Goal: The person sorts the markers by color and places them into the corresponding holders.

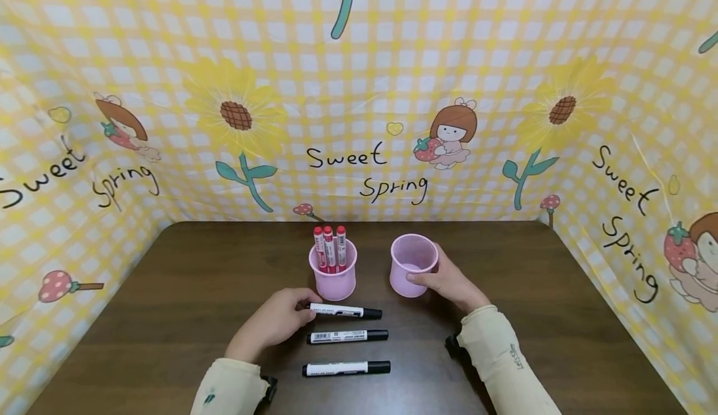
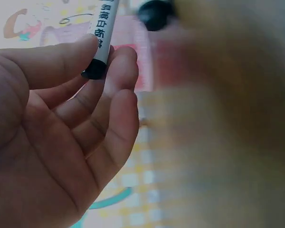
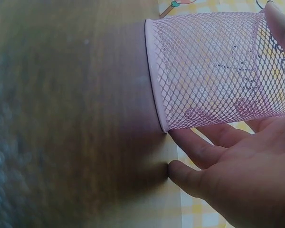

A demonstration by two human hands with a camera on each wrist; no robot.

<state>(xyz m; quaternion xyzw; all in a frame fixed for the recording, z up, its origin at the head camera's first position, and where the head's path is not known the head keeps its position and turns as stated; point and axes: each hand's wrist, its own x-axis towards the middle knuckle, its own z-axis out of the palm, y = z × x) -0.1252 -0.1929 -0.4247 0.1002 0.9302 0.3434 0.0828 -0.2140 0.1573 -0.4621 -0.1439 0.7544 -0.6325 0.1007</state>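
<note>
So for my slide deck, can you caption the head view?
Left hand pinches a black marker while right hand holds an empty pink mesh cup.

Right wrist view: a pink mesh cup (image 3: 218, 71) fills the upper right of the frame, its solid base rim resting on the dark wooden table (image 3: 71, 114). The right hand (image 3: 247, 175) holds the cup, fingers (image 3: 199, 149) curled against its lower side near the base and another fingertip at the upper right edge. Yellow checked cloth (image 3: 194, 209) shows behind the hand and through the mesh.
</note>
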